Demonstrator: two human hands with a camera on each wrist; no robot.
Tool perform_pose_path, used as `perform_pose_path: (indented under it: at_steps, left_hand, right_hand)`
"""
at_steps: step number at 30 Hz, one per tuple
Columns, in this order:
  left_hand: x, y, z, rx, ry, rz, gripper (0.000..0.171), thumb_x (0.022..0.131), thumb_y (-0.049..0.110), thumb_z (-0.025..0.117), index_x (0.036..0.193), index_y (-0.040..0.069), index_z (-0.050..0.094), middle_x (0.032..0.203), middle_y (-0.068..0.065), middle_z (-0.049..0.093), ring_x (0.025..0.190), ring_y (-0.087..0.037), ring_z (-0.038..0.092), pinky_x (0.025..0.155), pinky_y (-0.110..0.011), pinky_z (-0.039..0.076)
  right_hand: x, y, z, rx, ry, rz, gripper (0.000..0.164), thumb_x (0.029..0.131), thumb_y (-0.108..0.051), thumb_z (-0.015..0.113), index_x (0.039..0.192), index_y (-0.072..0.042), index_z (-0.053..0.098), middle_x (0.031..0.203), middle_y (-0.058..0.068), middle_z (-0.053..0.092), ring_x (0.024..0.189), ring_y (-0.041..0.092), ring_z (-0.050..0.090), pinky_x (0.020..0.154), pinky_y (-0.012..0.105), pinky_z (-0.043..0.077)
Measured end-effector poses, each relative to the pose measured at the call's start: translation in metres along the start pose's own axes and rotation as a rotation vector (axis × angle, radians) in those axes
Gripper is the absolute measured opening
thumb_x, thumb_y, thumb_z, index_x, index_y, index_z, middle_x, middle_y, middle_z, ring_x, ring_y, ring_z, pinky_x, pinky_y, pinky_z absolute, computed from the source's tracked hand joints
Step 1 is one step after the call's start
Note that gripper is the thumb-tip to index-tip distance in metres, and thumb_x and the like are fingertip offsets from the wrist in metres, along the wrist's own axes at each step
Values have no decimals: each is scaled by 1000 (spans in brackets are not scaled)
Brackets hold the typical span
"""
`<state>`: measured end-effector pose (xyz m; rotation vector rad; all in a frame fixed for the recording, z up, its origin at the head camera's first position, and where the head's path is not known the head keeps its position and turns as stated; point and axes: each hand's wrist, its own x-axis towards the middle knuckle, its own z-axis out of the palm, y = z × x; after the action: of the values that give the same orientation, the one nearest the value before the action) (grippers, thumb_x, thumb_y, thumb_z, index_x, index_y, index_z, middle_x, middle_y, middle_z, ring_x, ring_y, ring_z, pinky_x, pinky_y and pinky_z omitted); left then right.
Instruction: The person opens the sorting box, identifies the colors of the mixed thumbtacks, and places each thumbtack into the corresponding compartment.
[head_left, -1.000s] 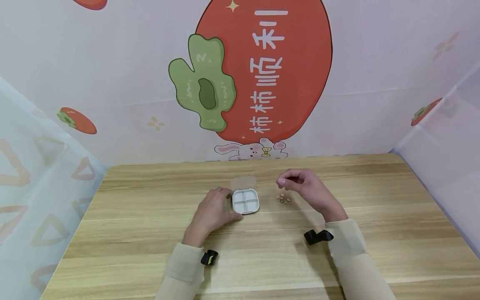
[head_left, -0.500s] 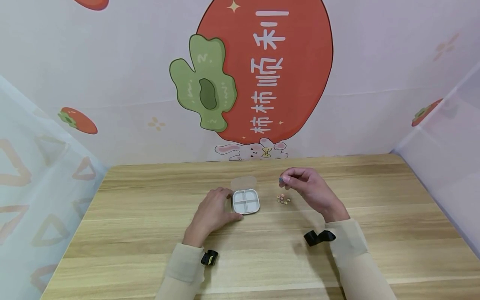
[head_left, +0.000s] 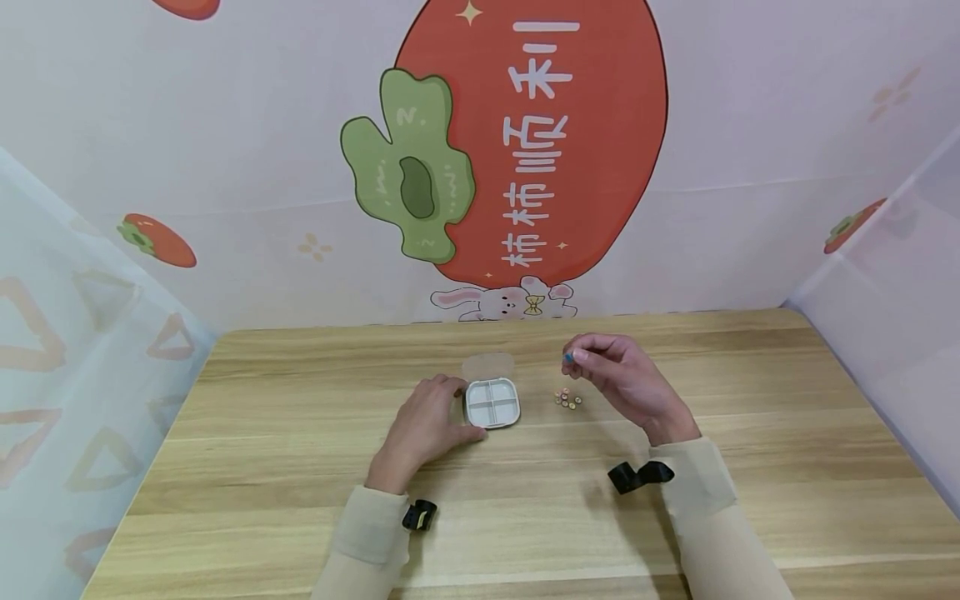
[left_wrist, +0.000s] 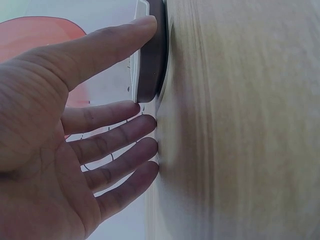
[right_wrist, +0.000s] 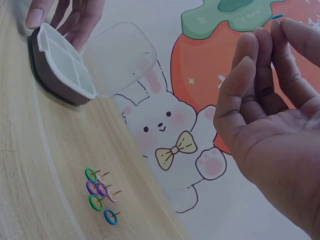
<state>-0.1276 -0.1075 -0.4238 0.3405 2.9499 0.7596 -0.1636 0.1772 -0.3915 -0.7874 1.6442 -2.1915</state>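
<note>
A small pill box (head_left: 491,404) with a white tray of compartments lies on the table, its clear lid (right_wrist: 122,62) raised at the back. My left hand (head_left: 426,422) holds the box at its left side, thumb (left_wrist: 145,27) on the near edge and index fingertip at the far corner. The other fingers reach out nearly straight, down by the tabletop. Above the table to the right of the box, my right hand (head_left: 621,379) pinches a blue thumbtack (right_wrist: 278,16) between thumb and index finger. Below it lies a loose cluster of thumbtacks (right_wrist: 93,188) with green, purple, pink and blue rims.
The wood-grain table (head_left: 300,467) ends at a white backdrop cloth (head_left: 247,292) with a persimmon and rabbit print. Printed cloth also flanks the table left and right. A black camera mount sits on each wrist.
My right hand has shifted slightly right and turned the thumbtack in its fingertips, so that its blue head now shows. The left hand and the pill box have stayed put.
</note>
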Motion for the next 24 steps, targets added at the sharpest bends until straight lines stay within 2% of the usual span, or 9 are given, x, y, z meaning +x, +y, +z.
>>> perform_pose_path:
  at_steps: [7,14,24]
  left_hand:
    - [0,0,1,2,-8,-11,70,62,46,79,118,9,57,109,-3,55,101,-19,49,86,-36,40]
    - [0,0,1,8,-11,-8,70,62,46,79,118,10,57,108,-3,55,99,-19,49,84,-36,41]
    - [1,-1,2,11,-13,-4,72,62,48,79,119,10,57,107,-3,55,97,-19,48,82,-35,41]
  right_hand:
    - [0,-1,0,22,-13,-23,16,94,-1,43,97,10,55,93,12,55,87,27,50,80,38,40]
    - [0,-1,0,39,-25,-29,16,94,-1,43,97,6,57,93,11,55,87,23,51,80,36,41]
    - [1,1,1,22,-13,-19,17,93,-2,45,97,12,54,92,13,55,87,26,51,80,36,41]
